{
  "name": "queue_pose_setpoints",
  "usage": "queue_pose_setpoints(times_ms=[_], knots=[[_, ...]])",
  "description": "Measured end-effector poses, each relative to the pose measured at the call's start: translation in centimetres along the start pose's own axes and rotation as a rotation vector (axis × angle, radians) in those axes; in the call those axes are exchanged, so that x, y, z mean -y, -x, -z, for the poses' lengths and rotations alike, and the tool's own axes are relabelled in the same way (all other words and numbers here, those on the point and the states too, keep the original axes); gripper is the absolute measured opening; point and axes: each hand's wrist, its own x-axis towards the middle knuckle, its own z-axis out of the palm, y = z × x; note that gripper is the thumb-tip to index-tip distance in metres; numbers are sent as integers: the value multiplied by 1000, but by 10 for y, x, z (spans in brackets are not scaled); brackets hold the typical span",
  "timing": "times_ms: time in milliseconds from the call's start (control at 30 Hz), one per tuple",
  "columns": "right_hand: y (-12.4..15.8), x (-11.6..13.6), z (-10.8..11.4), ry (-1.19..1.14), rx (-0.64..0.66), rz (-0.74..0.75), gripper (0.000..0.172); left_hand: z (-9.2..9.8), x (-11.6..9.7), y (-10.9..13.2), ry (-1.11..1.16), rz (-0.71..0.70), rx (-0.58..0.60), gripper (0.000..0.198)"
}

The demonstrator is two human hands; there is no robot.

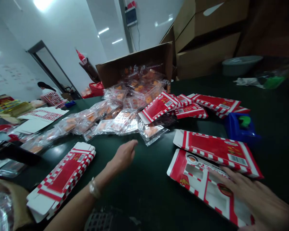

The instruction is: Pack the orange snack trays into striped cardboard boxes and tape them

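Your left hand (124,153) hangs with fingers curled over the dark table (139,199), just this side of the heap of clear packets (132,102), and your right hand (250,189), well to the heap's right and nearer you, lies across a windowed carton (199,181), with a red carton (209,147) closer to the heap. Left of the heap, on your side, there's a striped carton stack (65,179); behind the heap, an open cardboard box (110,73)!
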Motion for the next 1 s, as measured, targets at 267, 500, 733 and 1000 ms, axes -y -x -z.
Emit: queue_pose_setpoints(times_ms=[267,500,733,1000], knots=[[6,40,43,15,141,-152,105,-34,-33,-76,-273,-272,158,36],[12,20,45,193,108,-167,96,-15,-61,41,-109,-368,474,34],[13,36,63,192,167,-239,95,20,-12,-15,33,-87,228,57],[35,46,78,-23,243,-56,114,3,26,-2,310,216,528,28]])
